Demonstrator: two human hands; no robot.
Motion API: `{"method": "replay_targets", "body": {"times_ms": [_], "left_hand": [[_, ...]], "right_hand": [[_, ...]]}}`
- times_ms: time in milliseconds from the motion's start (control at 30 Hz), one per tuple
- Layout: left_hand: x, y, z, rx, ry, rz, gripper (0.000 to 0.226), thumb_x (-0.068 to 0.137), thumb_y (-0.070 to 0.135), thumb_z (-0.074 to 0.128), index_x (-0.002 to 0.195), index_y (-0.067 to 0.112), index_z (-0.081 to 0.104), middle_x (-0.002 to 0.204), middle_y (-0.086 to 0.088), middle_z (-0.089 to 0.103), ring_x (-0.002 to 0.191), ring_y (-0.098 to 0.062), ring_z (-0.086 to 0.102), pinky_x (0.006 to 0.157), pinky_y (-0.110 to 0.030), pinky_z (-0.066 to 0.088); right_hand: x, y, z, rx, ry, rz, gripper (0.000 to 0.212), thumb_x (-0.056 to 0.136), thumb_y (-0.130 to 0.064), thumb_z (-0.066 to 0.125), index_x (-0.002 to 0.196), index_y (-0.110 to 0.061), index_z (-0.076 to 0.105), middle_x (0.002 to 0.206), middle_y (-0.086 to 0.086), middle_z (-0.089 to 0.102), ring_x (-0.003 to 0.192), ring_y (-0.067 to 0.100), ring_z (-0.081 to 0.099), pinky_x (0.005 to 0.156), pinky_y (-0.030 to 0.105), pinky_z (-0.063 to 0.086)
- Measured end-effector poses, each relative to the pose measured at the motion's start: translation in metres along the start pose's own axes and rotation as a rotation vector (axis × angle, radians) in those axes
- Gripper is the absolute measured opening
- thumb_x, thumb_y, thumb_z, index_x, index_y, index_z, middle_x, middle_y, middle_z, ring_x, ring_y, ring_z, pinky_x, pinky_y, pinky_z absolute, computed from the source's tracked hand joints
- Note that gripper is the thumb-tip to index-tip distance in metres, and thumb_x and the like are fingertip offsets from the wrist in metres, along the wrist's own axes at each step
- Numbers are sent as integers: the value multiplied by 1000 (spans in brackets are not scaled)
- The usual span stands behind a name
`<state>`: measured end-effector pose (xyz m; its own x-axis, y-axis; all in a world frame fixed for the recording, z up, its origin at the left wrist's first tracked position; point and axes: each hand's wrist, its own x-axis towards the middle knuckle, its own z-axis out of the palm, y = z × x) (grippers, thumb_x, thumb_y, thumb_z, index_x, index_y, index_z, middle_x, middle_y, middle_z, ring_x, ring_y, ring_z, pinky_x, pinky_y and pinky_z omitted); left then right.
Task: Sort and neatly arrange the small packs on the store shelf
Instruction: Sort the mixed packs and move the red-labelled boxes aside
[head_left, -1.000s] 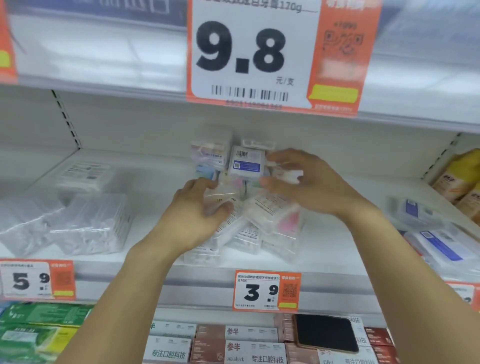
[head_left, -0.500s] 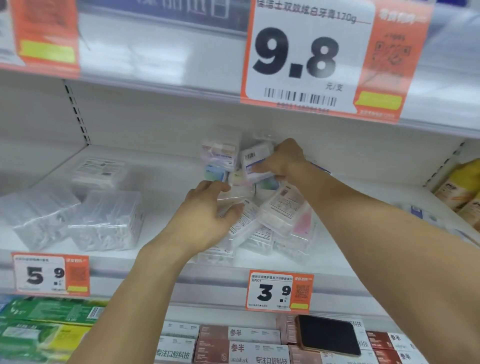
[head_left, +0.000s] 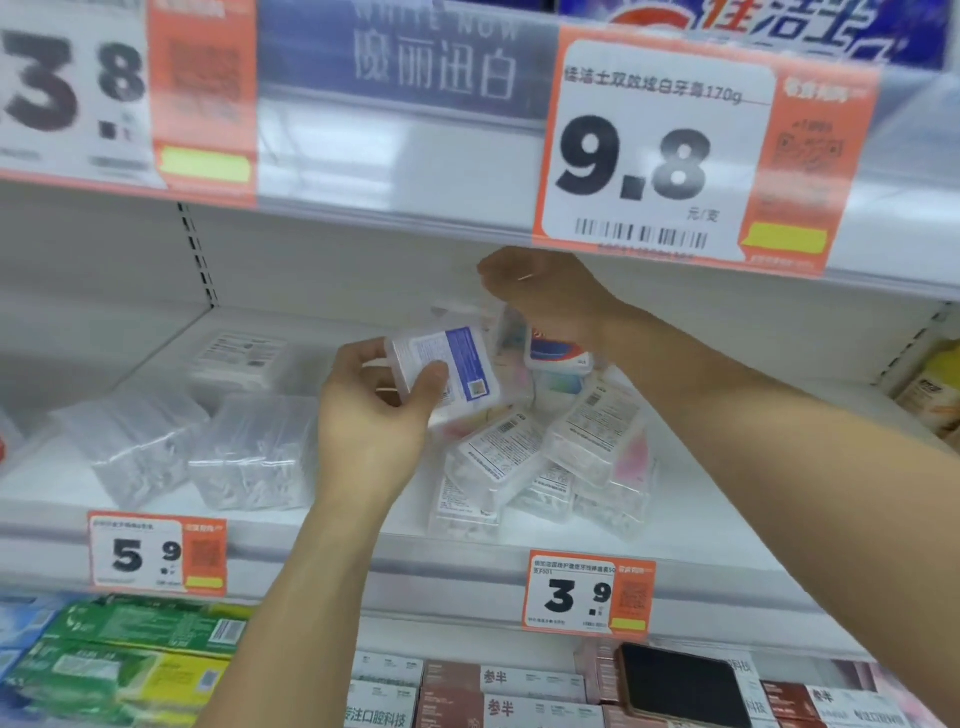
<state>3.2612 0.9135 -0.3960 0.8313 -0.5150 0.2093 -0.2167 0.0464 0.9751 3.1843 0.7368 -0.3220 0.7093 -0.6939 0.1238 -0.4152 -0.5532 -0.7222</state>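
Clear plastic pack with a blue label (head_left: 448, 375) is sitting in the left hand (head_left: 375, 415), thumb pinching it. Right hand (head_left: 550, 299) is curling around a red-and-blue-labelled pack (head_left: 558, 353) above the jumbled pile (head_left: 545, 467) on the shelf (head_left: 701, 525).

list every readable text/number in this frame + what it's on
"9.8", "元/支", "170g": price tag, upper shelf edge.
"3 8": price tag, upper left; partly cut off.
"WHITE NOW": blue shelf strip, faint.
"5.9": price tag, middle shelf edge.
"3.9": price tag, same edge.
"参半": boxes on bottom shelf.
Print on the small pack in the left hand: too small.
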Motion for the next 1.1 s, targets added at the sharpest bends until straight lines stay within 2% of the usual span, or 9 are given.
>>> {"method": "replay_targets", "body": {"times_ms": [100,167,367,567,667,767,933,1033,1100], "left_hand": [[4,0,-14,-3,3,-14,36,80,26,77,108,17,55,88,4,72,74,-10,68,55,-12,48],[7,3,-26,10,7,7,34,80,25,77,106,19,55,88,4,72,74,-12,69,53,-10,46],[12,14,-71,-23,55,32,32,82,26,75,107,21,57,89,7,72,77,-6,70,64,-18,50],[9,17,-121,41,146,90,33,84,25,72,110,26,51,91,14,67,74,4,65,60,-10,47],[7,11,-140,49,190,74,35,84,28,72,112,27,50,93,10,67,80,-1,65,64,-18,47],[6,3,-152,16,200,32,36,83,28,73,112,24,52,89,8,68,73,2,66,64,-18,50],[3,3,-154,-52,161,-11,36,84,27,73,114,22,52,86,6,69,65,6,66,51,-9,46],[-1,7,-140,-106,78,-38,33,85,24,72,111,21,52,85,3,72,63,3,67,52,-13,49],[-5,9,-124,-181,-2,-62,34,84,20,73,113,18,54,87,-1,75,73,-9,72,62,-24,55]], "right_hand": [[29,12,16,-350,-74,-61,78,74,-38,83,142,-25,46,146,4,45,134,24,44,103,28,36],[43,19,28,-520,-188,-22,109,61,-44,91,150,-29,31,150,8,38,134,29,42,107,38,39],[56,19,30,-373,19,-20,60,83,-42,75,137,-26,54,139,3,55,119,23,58,91,26,42],[31,-33,46,-192,-180,-106,71,71,-61,72,132,-26,60,121,-4,64,91,17,72,85,36,60],[17,-53,83,-362,-196,-184,40,89,-44,66,119,-17,69,117,-2,67,105,19,64,92,29,51],[9,-55,118,-230,-275,-132,22,91,-30,66,101,-13,75,108,0,72,93,24,71,85,42,59],[-5,-63,122,-159,-256,-127,27,98,-26,57,114,-9,71,120,3,69,97,14,63,84,26,51],[-37,-81,106,111,-181,-65,37,100,-41,51,114,-10,65,115,6,68,91,14,69,84,35,58],[-71,-89,93,286,-305,-4,34,98,-43,56,118,-16,58,109,1,69,74,6,72,60,27,60]]}}
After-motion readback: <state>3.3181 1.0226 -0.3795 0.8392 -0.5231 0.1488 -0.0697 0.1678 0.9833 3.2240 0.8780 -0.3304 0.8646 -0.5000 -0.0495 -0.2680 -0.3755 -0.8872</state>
